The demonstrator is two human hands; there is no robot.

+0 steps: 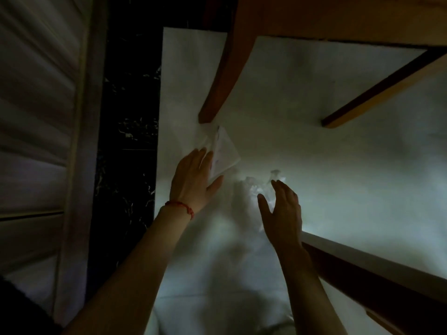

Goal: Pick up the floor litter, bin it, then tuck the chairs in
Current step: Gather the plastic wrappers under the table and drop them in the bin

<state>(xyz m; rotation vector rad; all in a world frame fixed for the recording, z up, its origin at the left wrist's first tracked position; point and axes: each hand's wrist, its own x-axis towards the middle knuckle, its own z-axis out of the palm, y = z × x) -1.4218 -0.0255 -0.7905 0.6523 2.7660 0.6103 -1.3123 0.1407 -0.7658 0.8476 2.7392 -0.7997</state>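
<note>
- Head view looked down past both forearms at a pale floor (326, 122), dim and blurred, with bright glare near the middle.
- Left hand (193, 180) was on a flat sheet of paper (223, 153); the fingers lay over its left part and the thumb reached under its lower edge, so it looked pinched rather than merely pressed, likely so it could be lifted off the smooth floor.
- Paper lay tilted, its top corner just beside the foot of a curved chair leg (225, 76); whether it touched the leg could not be told.
- Right hand (281, 209) was spread open and held nothing, fingers pointed at a crumpled wad (256, 187) just beyond the fingertips; contact could not be told through the glare.
- Wad sat between the two hands, near the paper's lower corner, so both bits of litter lay within one reach.
- No bin showed, so the binning and the chair tucking seemed not yet done.
- Room was tight: the chair leg closed the far side, a second, straight leg (377, 93) slanted in from the upper right, and a wooden rail (362, 264) ran close under the right wrist.
- Dark marble strip (128, 117) and a slatted panel (36, 117) bounded the left.
- Clearest way out appeared to be straight back toward the person, between the rail and the strip.
</note>
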